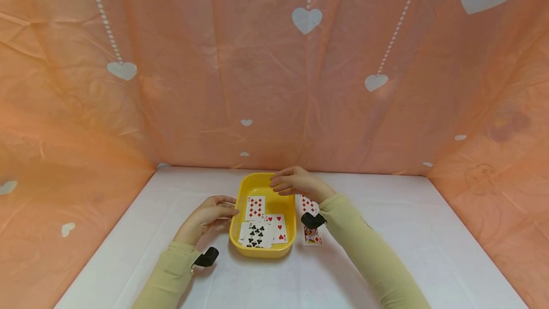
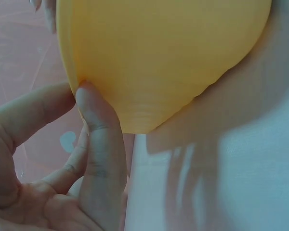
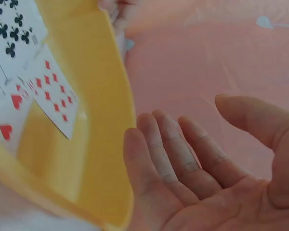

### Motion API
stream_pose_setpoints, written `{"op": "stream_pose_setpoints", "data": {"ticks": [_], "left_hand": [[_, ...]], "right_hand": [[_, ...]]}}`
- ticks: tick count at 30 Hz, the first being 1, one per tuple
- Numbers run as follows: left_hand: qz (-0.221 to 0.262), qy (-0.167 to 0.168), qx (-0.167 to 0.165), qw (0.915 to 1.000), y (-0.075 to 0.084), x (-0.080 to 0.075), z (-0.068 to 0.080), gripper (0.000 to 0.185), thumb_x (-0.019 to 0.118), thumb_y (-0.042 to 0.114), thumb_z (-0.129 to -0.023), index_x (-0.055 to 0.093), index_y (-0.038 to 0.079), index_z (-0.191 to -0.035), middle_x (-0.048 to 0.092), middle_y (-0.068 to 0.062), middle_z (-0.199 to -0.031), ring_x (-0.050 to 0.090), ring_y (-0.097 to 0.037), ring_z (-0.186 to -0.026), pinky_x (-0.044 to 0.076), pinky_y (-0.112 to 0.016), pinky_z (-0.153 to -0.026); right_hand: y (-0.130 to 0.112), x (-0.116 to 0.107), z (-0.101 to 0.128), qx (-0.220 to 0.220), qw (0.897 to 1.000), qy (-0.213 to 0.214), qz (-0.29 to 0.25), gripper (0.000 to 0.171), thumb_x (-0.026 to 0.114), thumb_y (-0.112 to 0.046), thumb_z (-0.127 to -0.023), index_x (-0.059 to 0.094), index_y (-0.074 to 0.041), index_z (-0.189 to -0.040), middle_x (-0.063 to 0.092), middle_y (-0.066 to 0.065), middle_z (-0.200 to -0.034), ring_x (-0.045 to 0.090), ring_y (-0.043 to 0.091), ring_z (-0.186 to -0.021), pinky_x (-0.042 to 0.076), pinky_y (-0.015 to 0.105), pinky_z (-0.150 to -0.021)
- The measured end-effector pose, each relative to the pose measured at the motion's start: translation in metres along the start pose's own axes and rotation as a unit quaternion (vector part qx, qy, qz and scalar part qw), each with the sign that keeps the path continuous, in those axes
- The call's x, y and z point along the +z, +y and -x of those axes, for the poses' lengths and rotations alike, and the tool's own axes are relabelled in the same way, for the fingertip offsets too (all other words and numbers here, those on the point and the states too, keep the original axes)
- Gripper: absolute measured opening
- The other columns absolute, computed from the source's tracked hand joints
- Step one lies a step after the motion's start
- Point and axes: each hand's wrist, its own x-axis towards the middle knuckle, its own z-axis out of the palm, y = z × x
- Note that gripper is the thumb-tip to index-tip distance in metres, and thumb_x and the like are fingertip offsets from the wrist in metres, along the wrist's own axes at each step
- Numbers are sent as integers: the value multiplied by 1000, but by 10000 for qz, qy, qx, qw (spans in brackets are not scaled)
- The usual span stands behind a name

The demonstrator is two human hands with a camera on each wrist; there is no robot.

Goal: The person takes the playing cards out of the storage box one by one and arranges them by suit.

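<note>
A yellow plastic tray (image 1: 263, 252) sits on the table with several playing cards inside. Among them are a diamonds card (image 1: 255, 206), a hearts card (image 1: 280, 228) and a clubs card (image 1: 259, 235). At the tray's left side, my left hand (image 1: 209, 216) pinches the rim between thumb (image 2: 102, 149) and index finger, as the left wrist view shows. My right hand (image 1: 302, 183) is raised over the tray's far right corner, palm empty and fingers loosely extended. In the right wrist view its fingers (image 3: 176, 144) appear beside the tray's rim; whether they touch it I cannot tell.
Right of the tray, a diamonds card (image 1: 307, 204) and a face card (image 1: 312, 236) lie on the white tabletop (image 1: 399, 232), partly hidden by my right wrist and its black strap (image 1: 312, 221). An orange curtain (image 1: 266, 89) with white hearts encloses the table's back and sides.
</note>
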Motion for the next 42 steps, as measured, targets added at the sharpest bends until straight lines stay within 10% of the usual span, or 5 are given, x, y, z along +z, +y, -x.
{"op": "stream_pose_setpoints", "data": {"ticks": [31, 42], "left_hand": [[-81, 162, -61, 9998, 0, 2, -7, 43, 67, -2, -83, 48, -14, -121, 65, -8, -88, 63, -15, -71, 54, -28, -65], [-142, 185, -82, 9997, 0, 2, 0, 45, 67, 2, -84, 48, -14, -123, 66, -6, -87, 63, -14, -73, 53, -30, -67]], "right_hand": [[31, 48, -30, 1038, 9805, -540, 1582, 37, 61, -31, -91, 70, 3, -103, 69, 18, -98, 63, 31, -89, 51, 45, -82], [38, 55, -30, 1306, 9777, -851, 1407, 35, 61, -28, -89, 70, 5, -99, 69, 19, -93, 57, 19, -73, 54, 39, -71]]}}
